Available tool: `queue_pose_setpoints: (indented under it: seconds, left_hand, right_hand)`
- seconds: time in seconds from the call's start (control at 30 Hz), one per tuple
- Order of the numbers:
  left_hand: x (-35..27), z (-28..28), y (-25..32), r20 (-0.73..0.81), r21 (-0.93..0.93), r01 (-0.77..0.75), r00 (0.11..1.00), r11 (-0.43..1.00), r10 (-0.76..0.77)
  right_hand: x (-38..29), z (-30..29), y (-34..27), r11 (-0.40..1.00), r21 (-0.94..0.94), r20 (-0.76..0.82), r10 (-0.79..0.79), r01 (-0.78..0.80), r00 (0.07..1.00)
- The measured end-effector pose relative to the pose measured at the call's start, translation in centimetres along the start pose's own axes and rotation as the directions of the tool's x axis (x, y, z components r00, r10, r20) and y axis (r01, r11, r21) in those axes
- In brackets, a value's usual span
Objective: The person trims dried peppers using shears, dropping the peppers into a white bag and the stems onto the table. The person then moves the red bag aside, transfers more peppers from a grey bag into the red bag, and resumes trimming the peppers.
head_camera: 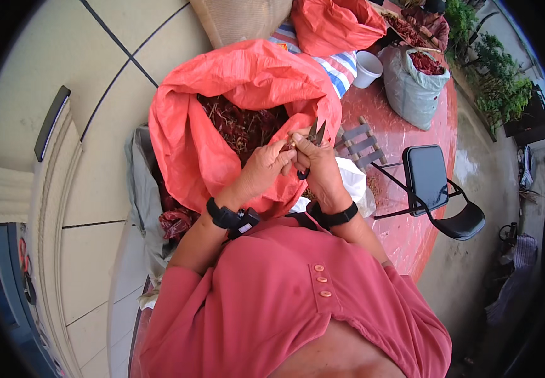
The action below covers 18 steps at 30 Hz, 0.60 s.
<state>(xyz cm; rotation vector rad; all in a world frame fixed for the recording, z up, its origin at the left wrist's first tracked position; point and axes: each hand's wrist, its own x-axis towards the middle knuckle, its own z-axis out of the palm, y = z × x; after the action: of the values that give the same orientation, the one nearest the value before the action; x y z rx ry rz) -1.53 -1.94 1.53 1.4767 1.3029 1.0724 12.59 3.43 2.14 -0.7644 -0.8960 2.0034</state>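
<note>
My right hand (317, 156) grips a pair of scissors (318, 133), dark blades pointing up and apart, with a black handle loop below the fingers. Close against it, my left hand (267, 163) pinches a small dark-red piece, seemingly a dried chili pepper (289, 147), mostly hidden by the fingers. Both hands are over the near right side of an open red woven plastic sack (197, 137). Inside the sack lies a heap of dark-red dried chili peppers (239, 123) with pale stems.
To the left, a grey sack (142, 189) holds more red chilies (176, 222). On the right stand a small slatted stool (361, 141) and a black folding chair (426, 175). Farther off are a white bucket (367, 70), a filled pale sack (411, 90) and another person (430, 26) beside a chili tray.
</note>
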Motion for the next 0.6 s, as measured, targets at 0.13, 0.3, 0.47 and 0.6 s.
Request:
queue_pose_setpoints:
  seconds: [0.13, 0.3, 0.47, 0.6]
  left_hand:
    - [-0.2, -0.5, -0.1, 0.042, -0.08, -0.067, 0.997, 0.995, 0.07]
    - [-0.4, -1.4, 1.0, 0.129, -0.291, 0.021, 0.992, 0.956, 0.018]
    - [-3.2, -3.0, 1.5, 0.124, -0.342, 0.143, 0.987, 0.929, -0.106]
    - [-8.9, -7.6, 1.5, -0.306, -0.183, 0.221, 0.913, 0.958, -0.27]
  right_hand:
    - [0.0, -0.1, -0.1, 0.962, 0.233, 0.082, 0.126, -0.142, 0.989]
    - [0.5, -0.9, 0.0, 0.595, 0.65, 0.417, 0.24, -0.472, 0.877]
    - [-1.0, -0.4, -2.2, 1.0, 0.026, -0.011, 0.008, -0.008, 1.0]
    - [-2.7, -5.8, -2.6, 0.973, -0.201, -0.304, -0.172, 0.113, 0.937]
